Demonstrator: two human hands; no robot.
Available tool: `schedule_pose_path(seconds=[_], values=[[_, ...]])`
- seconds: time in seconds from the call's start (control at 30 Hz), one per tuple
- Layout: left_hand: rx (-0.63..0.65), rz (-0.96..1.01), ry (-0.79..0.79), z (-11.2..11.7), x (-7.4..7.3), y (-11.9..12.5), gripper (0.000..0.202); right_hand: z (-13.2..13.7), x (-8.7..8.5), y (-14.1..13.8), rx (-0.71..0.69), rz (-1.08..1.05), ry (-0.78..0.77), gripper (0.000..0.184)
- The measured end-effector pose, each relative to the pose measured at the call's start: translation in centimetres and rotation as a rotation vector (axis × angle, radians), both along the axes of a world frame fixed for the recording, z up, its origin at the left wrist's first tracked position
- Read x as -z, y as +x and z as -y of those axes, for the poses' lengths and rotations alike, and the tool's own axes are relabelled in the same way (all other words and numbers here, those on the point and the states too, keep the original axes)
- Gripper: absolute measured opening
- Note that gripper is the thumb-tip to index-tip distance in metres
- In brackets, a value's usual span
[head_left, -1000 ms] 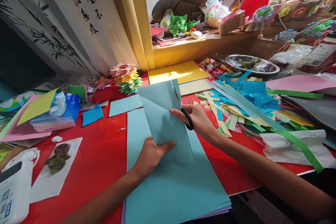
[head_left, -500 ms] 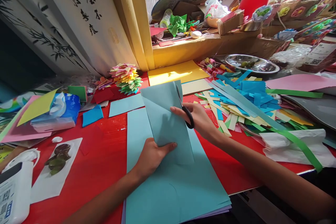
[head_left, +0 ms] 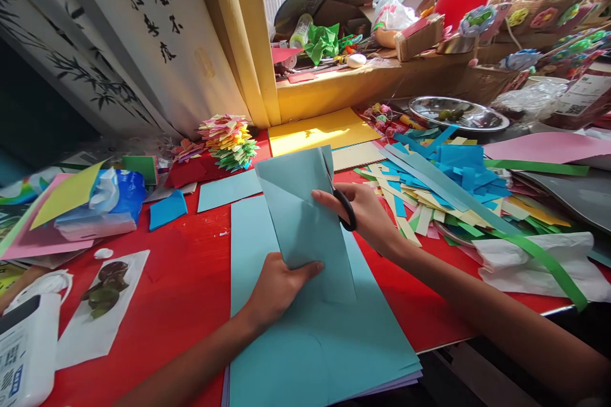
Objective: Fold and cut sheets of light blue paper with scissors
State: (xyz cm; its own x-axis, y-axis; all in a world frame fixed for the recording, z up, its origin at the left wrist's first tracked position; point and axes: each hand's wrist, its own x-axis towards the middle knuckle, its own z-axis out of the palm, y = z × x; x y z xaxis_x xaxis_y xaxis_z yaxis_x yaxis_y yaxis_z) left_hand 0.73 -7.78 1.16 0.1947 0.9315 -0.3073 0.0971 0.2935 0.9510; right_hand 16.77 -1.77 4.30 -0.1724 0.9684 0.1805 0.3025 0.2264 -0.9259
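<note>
A light blue sheet of paper is held up at a tilt by my left hand, whose thumb presses on its front while the other fingers are hidden behind it. Black-handled scissors are gripped in my right hand, their blades at the sheet's upper right edge, where a narrow strip stands partly cut from the top. My right fingertips rest against the sheet's face. Below both hands lies a stack of large light blue sheets, with purple ones showing at its bottom edge.
Cut paper strips are heaped to the right, beside a metal dish. A folded-paper piece stands at the back, near a yellow sheet. On the left are a tissue pack and a white device.
My right hand and the scissors have shifted very slightly to the right. The held sheet's lower right part has moved a little with them; my left hand keeps its grip.
</note>
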Motion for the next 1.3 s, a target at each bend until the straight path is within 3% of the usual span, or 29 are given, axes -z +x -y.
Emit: schedule_pose_path(seconds=[0.4,0.8,1.0,1.1,1.23,1.3], values=[[0.032,-0.030,-0.018,0.2,0.1,0.1,0.030,0.2,-0.3,-0.1,0.019,-0.070,-0.008,0.049],[0.007,0.096,-0.089,0.1,0.1,0.0,0.034,-0.1,0.0,0.0,0.010,-0.151,0.004,0.050],[-0.036,0.118,-0.058,-0.2,-0.3,0.2,0.038,-2.1,1.0,1.1,0.052,-0.231,0.025,0.045],[-0.073,0.035,-0.036,-0.2,-0.3,0.1,0.038,-4.4,1.5,3.2,0.161,-0.026,0.042,0.043],[-0.136,0.006,0.002,-0.3,0.0,-0.2,0.039,-7.2,2.5,6.4,0.485,0.587,0.081,0.058],[-0.186,0.010,0.022,-0.4,0.2,-0.3,0.041,-7.8,2.9,7.5,0.495,0.858,0.069,0.058]])
